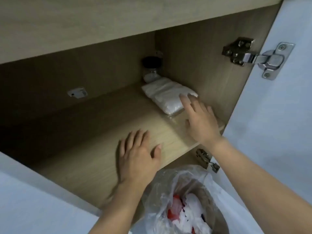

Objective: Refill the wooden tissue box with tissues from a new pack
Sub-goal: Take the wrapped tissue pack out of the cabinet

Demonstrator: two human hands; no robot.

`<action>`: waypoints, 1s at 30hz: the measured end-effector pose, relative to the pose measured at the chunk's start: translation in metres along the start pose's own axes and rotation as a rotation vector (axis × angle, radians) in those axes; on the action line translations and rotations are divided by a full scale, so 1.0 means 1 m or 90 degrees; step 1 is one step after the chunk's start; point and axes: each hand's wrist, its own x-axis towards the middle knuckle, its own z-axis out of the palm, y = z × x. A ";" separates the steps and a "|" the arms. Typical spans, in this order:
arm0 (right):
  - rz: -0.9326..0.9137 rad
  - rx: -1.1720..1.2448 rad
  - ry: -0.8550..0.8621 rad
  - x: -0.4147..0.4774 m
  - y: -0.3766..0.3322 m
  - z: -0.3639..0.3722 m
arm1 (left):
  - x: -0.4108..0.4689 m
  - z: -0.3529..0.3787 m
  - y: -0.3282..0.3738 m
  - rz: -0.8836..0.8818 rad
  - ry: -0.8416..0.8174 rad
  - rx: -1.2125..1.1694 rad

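Tissue pack (pixel 166 97) lodged against cabinet's right wall; right hand (pixel 200 122) fingers spread, touching it; left hand (pixel 138 157) flat, empty, on bare shelf (pixel 94 125).

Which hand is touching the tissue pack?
The right hand: its fingertips reach the tissue pack. The left hand lies flat on the shelf, apart from it.

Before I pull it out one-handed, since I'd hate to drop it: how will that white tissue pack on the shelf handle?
The tissue pack looks soft and pillowy, so it will probably squash rather than stay stiff. Its clear wrap looks glossy, so it may be slippery under the right hand. It lies flat on the shelf, so it should slide, not roll.
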 end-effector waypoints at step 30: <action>-0.127 0.044 -0.375 -0.032 -0.008 -0.087 | 0.001 0.001 0.002 -0.019 0.011 -0.058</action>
